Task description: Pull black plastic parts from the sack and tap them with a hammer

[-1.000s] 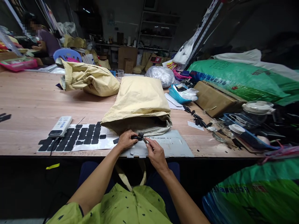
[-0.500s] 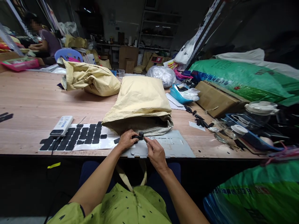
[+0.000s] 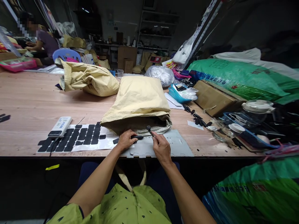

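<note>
My left hand (image 3: 126,140) rests low over the grey board (image 3: 176,143), fingers closed on a small black elongated piece (image 3: 137,137) that sticks out to the right. In my right hand (image 3: 162,148) is a thin tool with a dark round head (image 3: 149,128), gripped between thumb and fingers; its exact kind is unclear. The head is raised, apart from the black piece. Just beyond both hands lies a yellow-tan sack (image 3: 142,96), its dark mouth facing me. Left of my left hand, a white sheet (image 3: 108,143) carries rows of black rounded patches (image 3: 87,135).
A white device with a cable (image 3: 61,126) stands on the sheet's left end. Another tan sack (image 3: 91,77) lies behind. To the right are loose black pieces (image 3: 198,119), a blue tray (image 3: 179,95), a cardboard box (image 3: 217,98) and a jar (image 3: 257,109). A co-worker (image 3: 45,42) sits far left.
My right hand has moved right, lifting the tool's round head away from the black piece. My left hand stays in place with the piece. The view has shifted slightly.
</note>
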### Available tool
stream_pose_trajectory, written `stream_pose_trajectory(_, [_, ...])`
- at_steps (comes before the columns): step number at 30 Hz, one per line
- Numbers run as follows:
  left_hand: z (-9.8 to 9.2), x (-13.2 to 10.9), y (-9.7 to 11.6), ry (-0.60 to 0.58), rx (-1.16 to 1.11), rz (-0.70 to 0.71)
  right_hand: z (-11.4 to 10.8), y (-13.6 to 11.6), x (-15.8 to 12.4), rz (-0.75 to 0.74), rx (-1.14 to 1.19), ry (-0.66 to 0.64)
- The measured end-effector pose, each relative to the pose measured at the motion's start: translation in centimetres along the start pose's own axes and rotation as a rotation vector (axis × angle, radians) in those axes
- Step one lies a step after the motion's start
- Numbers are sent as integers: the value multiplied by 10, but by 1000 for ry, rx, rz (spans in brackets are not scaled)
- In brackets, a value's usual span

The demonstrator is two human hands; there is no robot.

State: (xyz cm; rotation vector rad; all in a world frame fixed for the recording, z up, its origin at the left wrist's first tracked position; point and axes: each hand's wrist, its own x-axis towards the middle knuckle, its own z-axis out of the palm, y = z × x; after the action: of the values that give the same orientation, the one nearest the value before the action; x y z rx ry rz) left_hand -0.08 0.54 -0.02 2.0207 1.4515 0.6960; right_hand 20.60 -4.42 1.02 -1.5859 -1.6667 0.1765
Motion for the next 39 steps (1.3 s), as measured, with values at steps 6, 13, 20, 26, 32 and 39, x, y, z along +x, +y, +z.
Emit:
stream_pose_trajectory(6, [-1, -1, 2, 2, 7, -24, 10, 26, 34, 119, -369, -88])
stream_pose_trajectory(13, [-8, -1, 8, -35, -24, -29, 21, 29, 27, 63, -520, -75])
stream_pose_trajectory(20, [-17, -51, 15, -211, 14, 192, 19, 25, 30, 66, -572, -99])
stream_pose_trajectory(26, [2, -107, 15, -182, 254, 323, 21, 26, 28, 74, -555, -88])
stream_pose_trajectory(32, [4, -96, 27, -73, 130, 286, 22, 27, 27, 63, -553, -81])
stream_pose_trajectory(39, [4, 34, 57, 120, -55, -6, 21, 27, 26, 40, -558, -82])
